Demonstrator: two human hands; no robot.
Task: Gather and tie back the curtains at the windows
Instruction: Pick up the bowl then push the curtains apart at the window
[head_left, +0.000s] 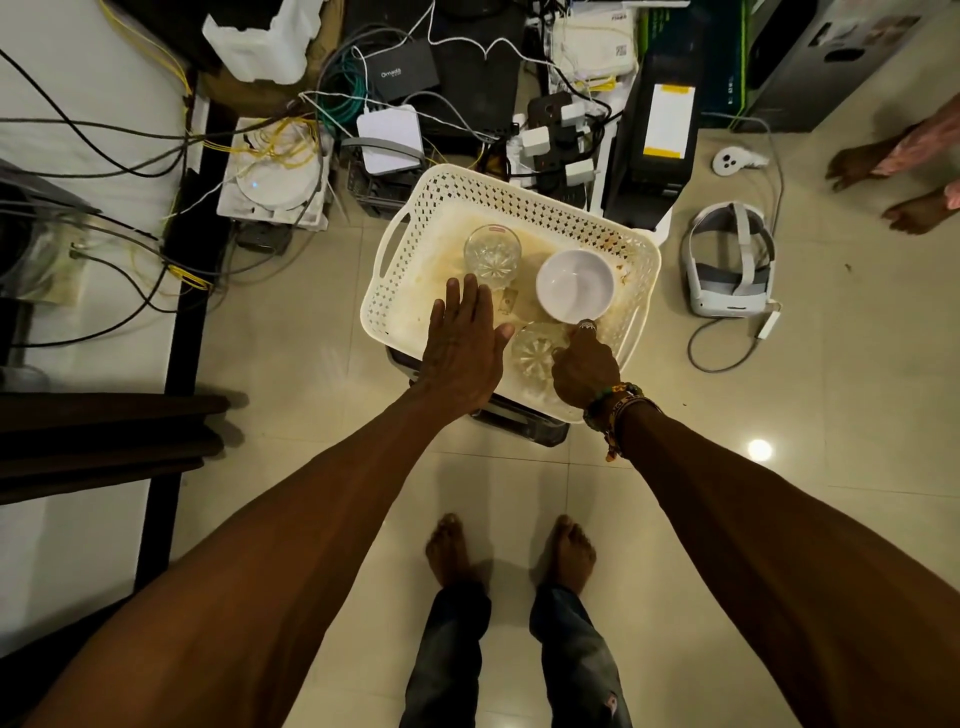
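My left hand (462, 348) flat, fingers straight, hovering over the basket (379, 304) at twelve, likely steadying | my right hand (584, 371) curled beside the near glass (535, 353), grip unclear | curtains: perhaps those dark folds (104, 441) at nine o'clock, untouched

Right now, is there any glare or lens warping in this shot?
Head view: a bright light reflection glares on the floor right of the basket; the wide lens bows the tile lines near the edges; the glass by the right hand looks sharp.
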